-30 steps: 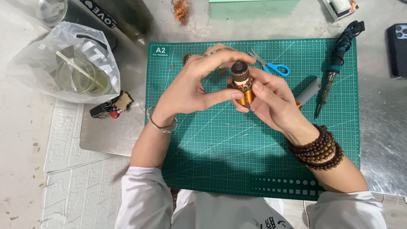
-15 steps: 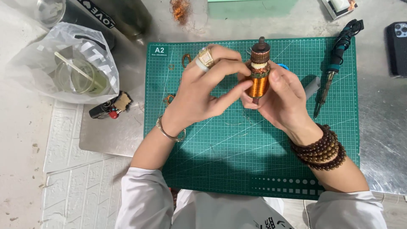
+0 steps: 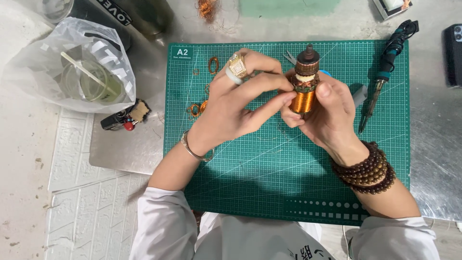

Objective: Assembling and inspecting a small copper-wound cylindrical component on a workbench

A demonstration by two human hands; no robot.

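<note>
A small motor armature (image 3: 305,82), cylindrical with glossy copper winding and a dark ribbed top, stands upright above the upper middle of the green gridded cutting mat (image 3: 269,192). The right hand (image 3: 332,113) wraps closed around its lower half; the left hand (image 3: 238,108) pinches its side with curled fingertips. A soldering iron (image 3: 385,72) lies at upper right on the surface.
</note>
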